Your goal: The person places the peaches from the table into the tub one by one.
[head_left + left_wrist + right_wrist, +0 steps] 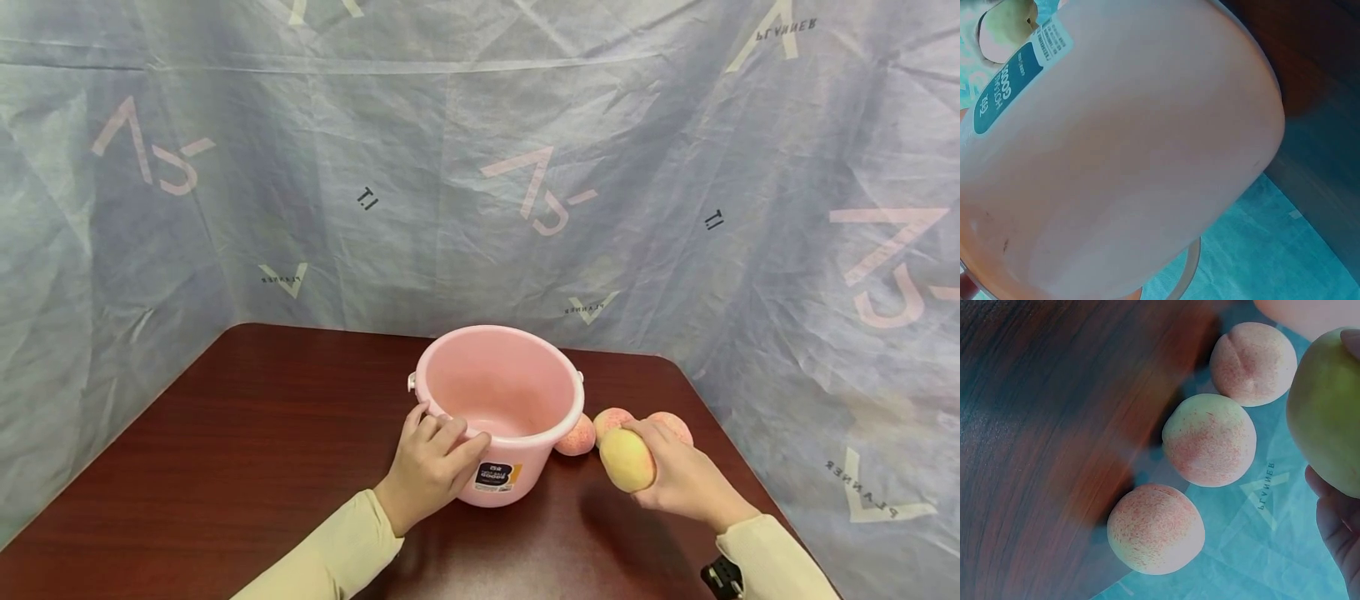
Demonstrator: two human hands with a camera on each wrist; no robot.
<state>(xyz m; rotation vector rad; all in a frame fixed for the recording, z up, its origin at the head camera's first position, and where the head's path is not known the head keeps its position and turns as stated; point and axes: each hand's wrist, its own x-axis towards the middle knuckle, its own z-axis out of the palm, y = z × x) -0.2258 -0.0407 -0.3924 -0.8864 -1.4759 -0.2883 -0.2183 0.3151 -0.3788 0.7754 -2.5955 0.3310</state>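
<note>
Behind and along both sides, grey printed cloth. Below, a dark red-brown table. Upright on top, a pink bucket, mouth upward. On its near-left rim, the left hand, fingers bent over the edge. Well apart from the bucket, to its right, the right hand, gripping a yellow fruit just above the table. On the table, close together in a row right of the bucket, three reddish peaches: in the head view, one partly hidden by the bucket wall, the middle one by the yellow fruit, the farthest right by the right hand. On the bucket's front, a small dark-and-yellow label. Beside the right cuff, a black device.
</note>
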